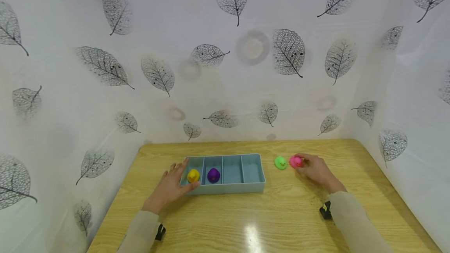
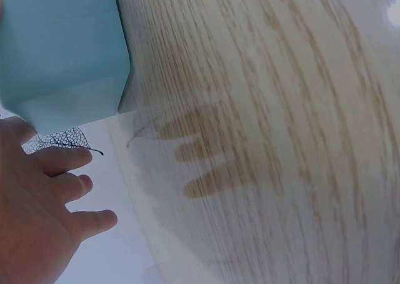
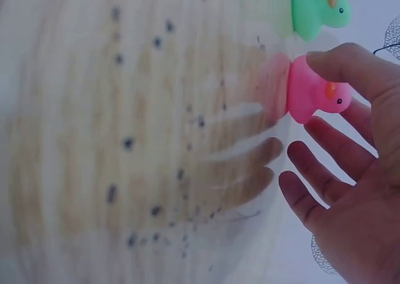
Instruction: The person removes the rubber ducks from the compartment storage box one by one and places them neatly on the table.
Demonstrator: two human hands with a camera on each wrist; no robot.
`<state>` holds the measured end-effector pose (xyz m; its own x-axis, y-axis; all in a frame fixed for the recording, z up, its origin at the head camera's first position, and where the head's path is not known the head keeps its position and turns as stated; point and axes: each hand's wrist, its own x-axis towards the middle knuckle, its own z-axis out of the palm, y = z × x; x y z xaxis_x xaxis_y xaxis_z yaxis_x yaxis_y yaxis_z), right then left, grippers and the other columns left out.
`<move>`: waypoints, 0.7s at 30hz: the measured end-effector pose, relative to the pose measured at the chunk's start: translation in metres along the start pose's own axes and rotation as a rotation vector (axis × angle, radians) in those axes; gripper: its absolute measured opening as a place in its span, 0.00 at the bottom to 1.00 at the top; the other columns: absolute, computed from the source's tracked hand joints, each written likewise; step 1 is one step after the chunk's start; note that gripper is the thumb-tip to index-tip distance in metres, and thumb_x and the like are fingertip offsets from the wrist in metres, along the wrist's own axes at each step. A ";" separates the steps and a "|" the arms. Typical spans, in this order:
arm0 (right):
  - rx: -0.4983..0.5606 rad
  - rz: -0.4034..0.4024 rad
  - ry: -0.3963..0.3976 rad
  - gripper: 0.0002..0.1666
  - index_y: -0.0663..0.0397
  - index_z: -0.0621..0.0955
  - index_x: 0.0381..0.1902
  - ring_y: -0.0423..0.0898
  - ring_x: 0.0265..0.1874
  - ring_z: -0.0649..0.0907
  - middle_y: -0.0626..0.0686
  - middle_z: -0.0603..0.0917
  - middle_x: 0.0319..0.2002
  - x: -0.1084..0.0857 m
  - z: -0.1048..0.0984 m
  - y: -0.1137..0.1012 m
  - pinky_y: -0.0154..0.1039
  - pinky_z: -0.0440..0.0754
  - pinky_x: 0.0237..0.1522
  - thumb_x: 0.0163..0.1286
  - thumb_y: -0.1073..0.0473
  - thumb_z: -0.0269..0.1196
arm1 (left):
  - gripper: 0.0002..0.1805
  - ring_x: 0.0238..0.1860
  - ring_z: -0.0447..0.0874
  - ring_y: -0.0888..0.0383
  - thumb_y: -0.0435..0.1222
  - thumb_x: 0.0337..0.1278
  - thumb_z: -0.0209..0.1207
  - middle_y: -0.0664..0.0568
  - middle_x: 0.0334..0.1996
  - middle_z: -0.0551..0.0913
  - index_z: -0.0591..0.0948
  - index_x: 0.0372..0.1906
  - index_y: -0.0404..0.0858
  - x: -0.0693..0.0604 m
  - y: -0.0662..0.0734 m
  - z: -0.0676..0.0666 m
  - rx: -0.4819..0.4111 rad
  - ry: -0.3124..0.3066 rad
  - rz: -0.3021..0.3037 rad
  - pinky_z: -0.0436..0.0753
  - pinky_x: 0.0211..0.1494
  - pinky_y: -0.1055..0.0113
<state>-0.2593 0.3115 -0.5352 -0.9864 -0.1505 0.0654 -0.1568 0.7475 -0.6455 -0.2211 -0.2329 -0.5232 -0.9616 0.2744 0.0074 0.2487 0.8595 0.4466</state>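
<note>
A blue-grey divided box (image 1: 228, 188) lies on the table. In its leftmost compartment is a yellow rubber duck (image 1: 193, 175), and beside it in the second compartment a purple rubber duck (image 1: 213, 175). My left hand (image 1: 172, 184) rests against the box's left end, thumb at the front edge and fingers spread; the left wrist view shows the hand (image 2: 37, 202) with its fingers extended. To the right, my right hand (image 1: 316, 170) pinches a pink rubber duck (image 3: 306, 93) between thumb and fingers, at table level. A green rubber duck (image 1: 280, 163) stands just left of it.
The two right compartments of the box (image 1: 252, 169) hold nothing. A patterned leaf-print sheet (image 1: 225, 89) hangs behind the wood-grain table (image 1: 218, 221) and along both sides. Dark wrist devices (image 1: 326, 211) sit under the sleeves.
</note>
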 end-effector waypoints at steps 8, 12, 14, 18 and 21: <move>-0.017 0.000 0.011 0.33 0.60 0.79 0.70 0.74 0.64 0.79 0.72 0.81 0.65 0.002 -0.008 -0.018 0.71 0.79 0.62 0.72 0.51 0.71 | 0.56 0.82 0.53 0.26 0.67 0.65 0.60 0.34 0.80 0.64 0.53 0.86 0.42 -0.001 0.001 -0.001 -0.004 0.011 0.009 0.54 0.78 0.23; -0.008 -0.045 0.040 0.31 0.60 0.79 0.69 0.71 0.64 0.79 0.69 0.81 0.66 0.004 -0.008 -0.030 0.69 0.79 0.63 0.74 0.53 0.69 | 0.57 0.82 0.52 0.26 0.67 0.64 0.60 0.33 0.80 0.64 0.52 0.86 0.42 -0.001 0.001 -0.001 -0.004 0.011 0.007 0.53 0.78 0.23; 0.004 -0.086 0.061 0.30 0.62 0.79 0.69 0.68 0.63 0.80 0.68 0.83 0.65 0.006 -0.007 -0.036 0.67 0.79 0.63 0.74 0.55 0.69 | 0.57 0.82 0.53 0.26 0.67 0.64 0.60 0.33 0.80 0.64 0.53 0.86 0.42 -0.001 0.000 -0.001 -0.004 0.012 0.009 0.54 0.78 0.23; 0.041 -0.126 0.074 0.31 0.63 0.79 0.69 0.66 0.61 0.82 0.66 0.84 0.63 0.009 -0.002 -0.050 0.64 0.81 0.61 0.73 0.53 0.69 | 0.57 0.82 0.52 0.26 0.67 0.64 0.60 0.32 0.80 0.64 0.53 0.86 0.42 -0.001 0.000 -0.001 -0.011 0.011 0.007 0.53 0.78 0.23; 0.064 -0.135 0.059 0.31 0.61 0.79 0.68 0.66 0.60 0.82 0.65 0.84 0.63 0.009 0.001 -0.063 0.63 0.82 0.58 0.74 0.51 0.69 | 0.57 0.81 0.52 0.25 0.67 0.65 0.60 0.32 0.80 0.64 0.52 0.86 0.42 -0.001 0.000 -0.001 -0.007 0.011 0.011 0.54 0.78 0.22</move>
<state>-0.2587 0.2621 -0.4947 -0.9580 -0.2074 0.1982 -0.2868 0.6800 -0.6748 -0.2203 -0.2334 -0.5227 -0.9599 0.2794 0.0223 0.2589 0.8530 0.4531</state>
